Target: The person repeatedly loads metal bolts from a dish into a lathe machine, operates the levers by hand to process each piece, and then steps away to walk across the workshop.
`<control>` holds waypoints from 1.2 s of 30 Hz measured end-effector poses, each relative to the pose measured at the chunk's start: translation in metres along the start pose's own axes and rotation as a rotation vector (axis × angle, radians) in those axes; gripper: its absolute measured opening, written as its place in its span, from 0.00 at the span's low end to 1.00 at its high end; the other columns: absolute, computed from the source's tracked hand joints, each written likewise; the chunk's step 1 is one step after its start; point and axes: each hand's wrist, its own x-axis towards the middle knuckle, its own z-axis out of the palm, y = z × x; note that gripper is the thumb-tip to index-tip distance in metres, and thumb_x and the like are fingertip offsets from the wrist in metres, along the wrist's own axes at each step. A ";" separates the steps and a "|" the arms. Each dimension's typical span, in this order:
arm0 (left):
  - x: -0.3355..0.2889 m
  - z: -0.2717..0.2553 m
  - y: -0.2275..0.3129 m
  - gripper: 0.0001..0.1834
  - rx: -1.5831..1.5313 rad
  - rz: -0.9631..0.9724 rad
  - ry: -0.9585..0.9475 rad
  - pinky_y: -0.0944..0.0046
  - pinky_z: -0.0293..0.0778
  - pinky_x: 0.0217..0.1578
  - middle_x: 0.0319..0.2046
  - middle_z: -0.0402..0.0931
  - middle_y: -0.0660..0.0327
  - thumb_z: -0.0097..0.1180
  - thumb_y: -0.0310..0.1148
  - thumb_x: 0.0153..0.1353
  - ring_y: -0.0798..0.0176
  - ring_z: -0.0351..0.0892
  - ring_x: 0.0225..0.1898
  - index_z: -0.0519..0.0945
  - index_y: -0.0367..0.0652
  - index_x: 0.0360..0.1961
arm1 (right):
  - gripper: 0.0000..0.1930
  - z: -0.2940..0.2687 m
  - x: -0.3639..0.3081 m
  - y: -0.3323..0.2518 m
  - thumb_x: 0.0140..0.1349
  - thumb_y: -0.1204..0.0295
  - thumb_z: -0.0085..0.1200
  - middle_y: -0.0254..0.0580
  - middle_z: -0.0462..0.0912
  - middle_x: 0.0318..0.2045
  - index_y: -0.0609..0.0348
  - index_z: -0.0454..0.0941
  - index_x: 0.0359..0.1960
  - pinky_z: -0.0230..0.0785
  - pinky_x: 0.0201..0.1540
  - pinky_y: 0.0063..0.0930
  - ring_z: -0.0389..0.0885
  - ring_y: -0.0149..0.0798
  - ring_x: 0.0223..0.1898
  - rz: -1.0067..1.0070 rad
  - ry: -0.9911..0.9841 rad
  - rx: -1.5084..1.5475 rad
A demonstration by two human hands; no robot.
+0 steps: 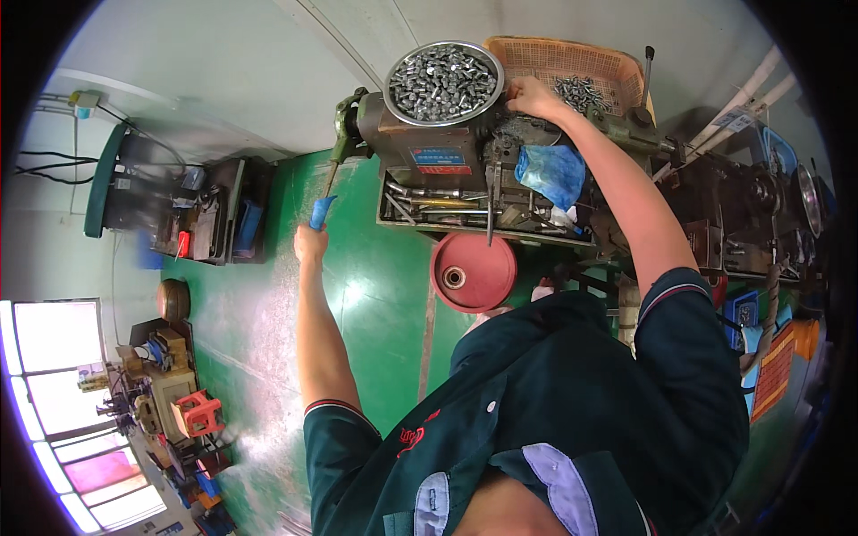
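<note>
My left hand (pixel 310 243) is closed round the lower end of a lever (pixel 326 201), where blue wrapping covers the grip. The lever runs up to the left end of a small lathe-like machine (pixel 420 147). My right hand (pixel 534 96) reaches to the work area of the machine, right of the bowl, with fingers bent together; what they hold, if anything, is hidden. A round steel bowl (pixel 444 82) full of small metal parts rests on top of the machine. Behind my right hand, a tan plastic basket (pixel 545 54) holds several metal pieces (pixel 581 92).
A blue rag (pixel 551 174) lies on the machine below my right forearm. Wrenches and other tools fill the tray (pixel 447 204) in front. A red drum (pixel 474 272) stands on the green floor under it. Another machine (pixel 742 201) is on the right; a dark tool stand (pixel 214 214) is on the left.
</note>
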 end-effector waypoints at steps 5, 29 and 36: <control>-0.024 0.009 0.018 0.08 -0.034 -0.014 0.039 0.56 0.68 0.31 0.24 0.74 0.50 0.51 0.33 0.41 0.50 0.74 0.29 0.78 0.47 0.25 | 0.16 0.020 0.007 0.000 0.35 0.69 0.54 0.46 0.77 0.30 0.62 0.75 0.30 0.64 0.39 0.29 0.75 0.42 0.34 -0.004 -0.041 0.031; -0.070 0.002 0.076 0.09 -0.102 -0.067 0.078 0.55 0.68 0.30 0.24 0.74 0.50 0.51 0.31 0.43 0.48 0.73 0.29 0.76 0.43 0.28 | 0.07 -0.030 -0.014 -0.110 0.36 0.67 0.54 0.35 0.76 0.18 0.55 0.77 0.19 0.67 0.30 0.27 0.74 0.36 0.26 -0.429 0.174 -0.248; -0.072 -0.001 0.078 0.09 -0.116 -0.062 0.055 0.55 0.68 0.31 0.25 0.74 0.50 0.51 0.32 0.44 0.48 0.73 0.30 0.76 0.44 0.29 | 0.08 -0.038 -0.007 -0.118 0.38 0.68 0.54 0.39 0.77 0.21 0.58 0.76 0.20 0.67 0.31 0.28 0.75 0.36 0.25 -0.448 0.007 -0.306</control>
